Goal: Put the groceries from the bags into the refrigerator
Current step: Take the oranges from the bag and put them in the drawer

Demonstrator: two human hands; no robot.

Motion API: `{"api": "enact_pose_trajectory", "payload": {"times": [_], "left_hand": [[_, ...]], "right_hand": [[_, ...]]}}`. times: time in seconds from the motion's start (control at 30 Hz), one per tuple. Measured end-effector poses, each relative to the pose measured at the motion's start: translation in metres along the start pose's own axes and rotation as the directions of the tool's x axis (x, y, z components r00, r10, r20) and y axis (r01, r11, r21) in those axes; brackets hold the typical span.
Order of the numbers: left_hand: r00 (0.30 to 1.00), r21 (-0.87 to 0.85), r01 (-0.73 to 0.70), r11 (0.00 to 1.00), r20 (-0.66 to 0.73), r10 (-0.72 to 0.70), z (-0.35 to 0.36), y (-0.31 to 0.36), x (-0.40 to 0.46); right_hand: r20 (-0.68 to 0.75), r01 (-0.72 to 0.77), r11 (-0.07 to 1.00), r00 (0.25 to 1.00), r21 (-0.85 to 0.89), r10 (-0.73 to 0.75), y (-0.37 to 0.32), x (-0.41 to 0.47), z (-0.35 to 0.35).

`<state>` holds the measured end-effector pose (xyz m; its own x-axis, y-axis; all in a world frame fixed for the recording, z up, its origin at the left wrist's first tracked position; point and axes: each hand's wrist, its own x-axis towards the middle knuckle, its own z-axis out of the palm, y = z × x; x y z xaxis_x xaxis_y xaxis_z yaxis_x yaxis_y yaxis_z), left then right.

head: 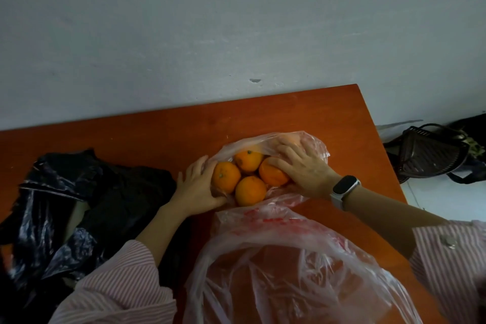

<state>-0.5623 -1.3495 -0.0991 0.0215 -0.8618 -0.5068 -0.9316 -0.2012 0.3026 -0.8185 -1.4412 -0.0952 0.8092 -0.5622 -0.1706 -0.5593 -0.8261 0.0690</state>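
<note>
Orange fruits (248, 179) remain bagged on the surface (163, 126); left hand (197, 187) at 9 o'clock and right hand (302, 168) at 3 o'clock each grip one. Refrigerator unseen; loading apparently pending.

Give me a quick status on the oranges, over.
Left hand cups the leftmost orange; right hand grips the right orange. Four oranges in plain view in the clear bag, none out. Loose plastic around them, nothing else blocking.
</note>
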Motion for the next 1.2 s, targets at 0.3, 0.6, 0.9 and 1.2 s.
{"api": "enact_pose_trajectory", "payload": {"times": [0.3,0.6,0.9,1.2], "left_hand": [[0.998,0.021,0.017,1.0,-0.068,-0.015,0.001,0.017,0.013],[0.938,-0.41,-0.072,0.909,-0.339,-0.079,0.007,0.022,-0.012],[0.935,-0.867,-0.092,0.491,-0.245,-0.257,-0.01,0.043,-0.04],[0.823,-0.786,-0.321,0.529,-0.508,-0.256,-0.041,0.046,-0.083]], "right_hand": [[0.062,-0.095,0.994,0.994,0.062,0.091,-0.012,0.009,-0.012],[-0.004,-0.157,0.767,0.979,0.622,0.204,-0.012,-0.011,-0.022],[0.097,-0.267,0.545,0.942,0.795,0.32,-0.015,-0.022,-0.035],[0.017,-0.216,0.41,0.899,0.886,0.438,-0.035,-0.037,-0.085]]}}
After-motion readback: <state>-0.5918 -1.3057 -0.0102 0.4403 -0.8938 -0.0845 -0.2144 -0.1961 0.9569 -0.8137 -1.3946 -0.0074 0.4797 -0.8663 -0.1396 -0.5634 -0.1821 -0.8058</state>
